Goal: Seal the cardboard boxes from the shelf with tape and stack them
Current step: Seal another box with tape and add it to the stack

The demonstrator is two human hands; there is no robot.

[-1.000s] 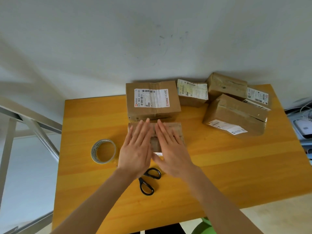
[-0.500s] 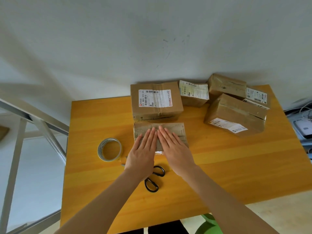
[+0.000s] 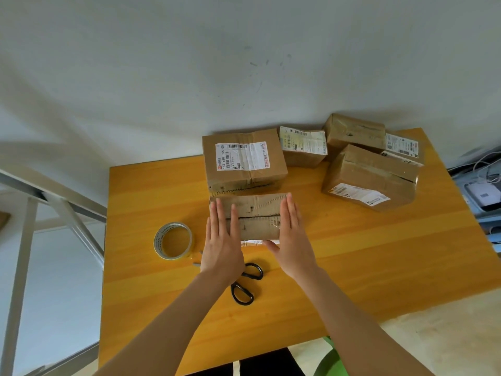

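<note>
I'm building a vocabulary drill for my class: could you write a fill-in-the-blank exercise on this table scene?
1. The left hand and right hand lie with straight fingers on a small cardboard ___.
2. The tape roll lies to the ___ of that box.
3. The scissors have ___ handles.

Missing words: box; left; black.

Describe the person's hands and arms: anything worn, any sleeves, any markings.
Left hand and right hand are bare: no gloves, rings or watch visible. Left arm and right arm show no sleeves or markings up to the frame's edge.
</note>
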